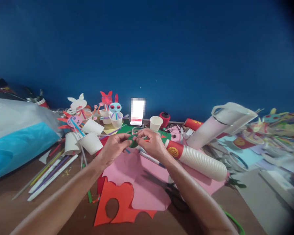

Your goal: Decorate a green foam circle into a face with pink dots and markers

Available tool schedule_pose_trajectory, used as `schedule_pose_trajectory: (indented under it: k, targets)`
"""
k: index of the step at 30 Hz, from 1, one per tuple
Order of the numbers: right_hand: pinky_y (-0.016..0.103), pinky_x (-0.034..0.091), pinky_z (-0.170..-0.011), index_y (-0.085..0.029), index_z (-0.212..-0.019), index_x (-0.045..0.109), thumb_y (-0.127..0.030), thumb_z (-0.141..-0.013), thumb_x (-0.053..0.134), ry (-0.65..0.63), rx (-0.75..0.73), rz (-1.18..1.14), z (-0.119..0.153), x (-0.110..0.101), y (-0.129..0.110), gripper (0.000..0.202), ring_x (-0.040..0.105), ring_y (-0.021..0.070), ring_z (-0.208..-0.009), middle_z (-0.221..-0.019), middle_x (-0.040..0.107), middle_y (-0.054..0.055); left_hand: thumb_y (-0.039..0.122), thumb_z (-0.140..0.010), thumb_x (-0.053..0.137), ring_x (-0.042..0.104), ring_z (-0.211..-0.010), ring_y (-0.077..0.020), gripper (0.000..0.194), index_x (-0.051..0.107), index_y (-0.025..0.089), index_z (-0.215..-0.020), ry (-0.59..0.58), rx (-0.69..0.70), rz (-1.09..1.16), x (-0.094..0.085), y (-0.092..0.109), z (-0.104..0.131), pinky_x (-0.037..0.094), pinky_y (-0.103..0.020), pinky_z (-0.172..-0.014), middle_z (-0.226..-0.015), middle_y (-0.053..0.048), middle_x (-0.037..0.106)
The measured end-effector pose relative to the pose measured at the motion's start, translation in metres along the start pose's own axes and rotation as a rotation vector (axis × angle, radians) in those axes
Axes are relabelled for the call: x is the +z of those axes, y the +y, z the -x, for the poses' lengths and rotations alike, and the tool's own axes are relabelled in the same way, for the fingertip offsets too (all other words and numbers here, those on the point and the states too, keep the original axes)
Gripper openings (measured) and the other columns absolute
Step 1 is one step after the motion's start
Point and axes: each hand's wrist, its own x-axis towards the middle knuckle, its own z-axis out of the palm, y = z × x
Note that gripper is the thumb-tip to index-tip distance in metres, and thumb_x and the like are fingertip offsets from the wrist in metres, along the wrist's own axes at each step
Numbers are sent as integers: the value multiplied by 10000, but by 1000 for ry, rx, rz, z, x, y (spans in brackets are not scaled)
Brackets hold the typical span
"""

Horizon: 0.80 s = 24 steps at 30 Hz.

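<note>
Above the pink paper (pixel 150 189), a small green paper piece (pixel 132 142) is pinched between the fingers of both hands. My left hand (pixel 116 146) grips its left side, while the fingertips of my right hand (pixel 150 141) press on its right side. Partly under my right forearm lie black-handled scissors (pixel 175 195), blades on the pink paper. A capped marker (pixel 152 158) lies just below my right hand. Nearer to me is an orange sheet (pixel 123 192) with a round hole and curved cut edges.
A sleeve of stacked paper cups (pixel 203 162) and a leaning white jug (pixel 209 127) are on the right. Paper animal figures (pixel 115 107) stand in cups behind my left hand. A lit phone (pixel 136 112) leans upright at the back. Markers (pixel 52 178) and a plastic bag (pixel 19 137) lie left.
</note>
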Motion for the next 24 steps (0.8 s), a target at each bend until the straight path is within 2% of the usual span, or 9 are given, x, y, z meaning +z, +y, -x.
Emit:
schedule_pose_trajectory:
  k: [7,13,17,19,21,24]
  targets:
    - [267,405,-708,-194,-640,556,-218,-761,542,5,-6,19,1,2,-1,124,555,157,-773,-742,609,5,250,-648,631,423,-485,-68,175,640,131,-777,8,-17,25,4,6,2,336,-206,-478,-605,17,556]
    - [256,403,-650,-195,-647,563,-201,-740,528,-19,32,16,2,4,-1,100,547,141,-690,-694,601,-13,308,-654,634,446,-509,-75,215,636,140,-788,-1,-19,3,3,6,3,351,-208,-495,-641,8,576]
    - [265,417,-686,-192,-694,572,-213,-752,511,15,25,-101,2,0,-1,87,567,150,-757,-791,634,10,312,-676,596,432,-489,-84,171,620,147,-710,67,15,-79,-4,4,3,327,-210,-475,-565,24,543]
    - [258,419,-693,-189,-732,580,-208,-763,493,46,15,-159,1,-3,-2,95,574,148,-786,-844,644,18,292,-669,590,435,-479,-94,180,634,147,-767,44,-14,-155,-10,-1,6,320,-213,-465,-549,23,546]
    - [253,420,-691,-189,-760,593,-211,-769,487,64,16,-172,0,-4,-2,109,576,142,-774,-845,648,14,268,-654,589,460,-490,-110,270,638,149,-891,-14,-52,-232,-16,-10,11,326,-217,-467,-577,15,578]
    - [250,424,-680,-189,-765,600,-215,-771,498,56,21,-164,1,1,0,105,573,140,-742,-818,649,12,252,-675,547,524,-579,-142,261,649,166,-900,-23,11,-435,-24,-29,22,375,-241,-540,-747,-25,653]
